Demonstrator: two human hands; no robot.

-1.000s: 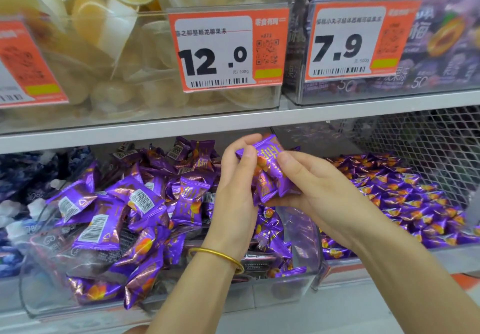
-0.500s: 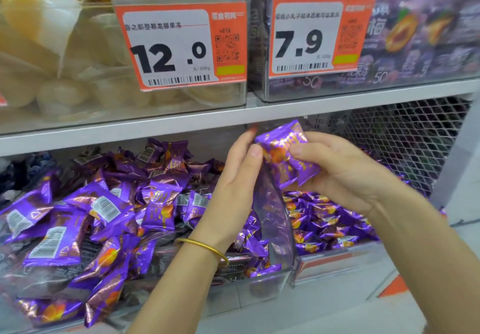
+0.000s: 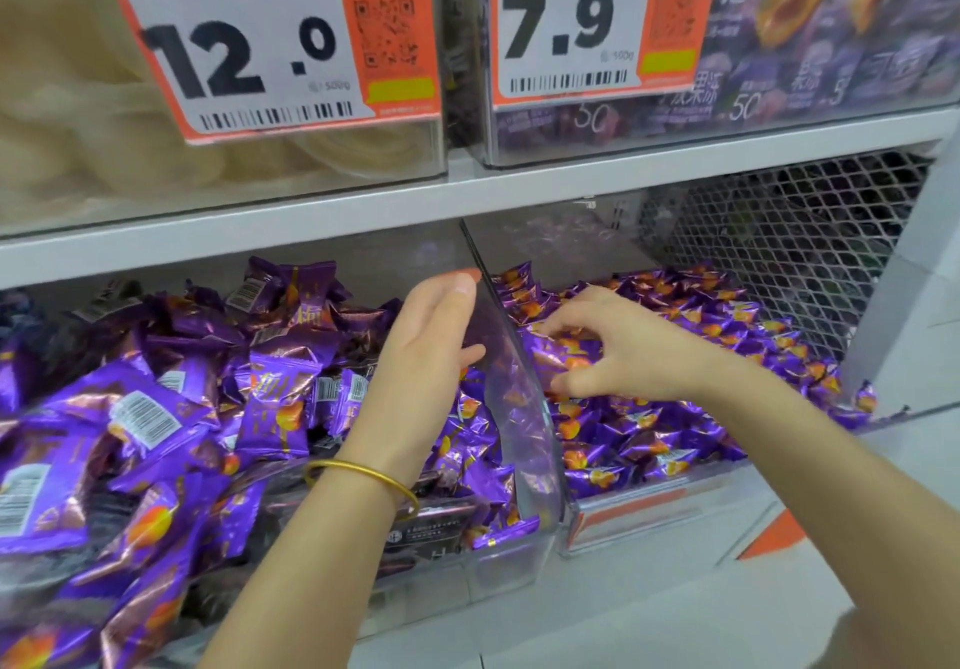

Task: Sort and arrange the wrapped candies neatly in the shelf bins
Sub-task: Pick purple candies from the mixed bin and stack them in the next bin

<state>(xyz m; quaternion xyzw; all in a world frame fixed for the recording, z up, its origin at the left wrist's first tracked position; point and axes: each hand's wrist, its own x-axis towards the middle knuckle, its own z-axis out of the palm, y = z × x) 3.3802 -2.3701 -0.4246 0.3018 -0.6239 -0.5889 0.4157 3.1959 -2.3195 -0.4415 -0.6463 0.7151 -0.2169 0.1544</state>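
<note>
Logged left hand raised upright against the clear divider between two bins, fingers straight and pressed together, thumb out toward the divider, nothing held. Noted gold bangle on that wrist. Logged right hand palm down over the right bin, fingers spread and bent claw-like, just above or on the small purple wrapped candies; contact with a wrapper, or a pinch on one, not determinable. Found the small candies, orange-printed, filling the right bin in a low heap back to the wire mesh. Found larger purple wrapped candies, several barcode side up, heaped in the left bin, a few lying against the divider beside the left wrist. Recorded both bins on the lower shelf, under the white shelf board. Recorded two clear bins above the board: left one with price tag 12.0 over pale, blurred contents, right one with price tag 7.9 beside purple packs. Small print on both tags too blurred to read.
</note>
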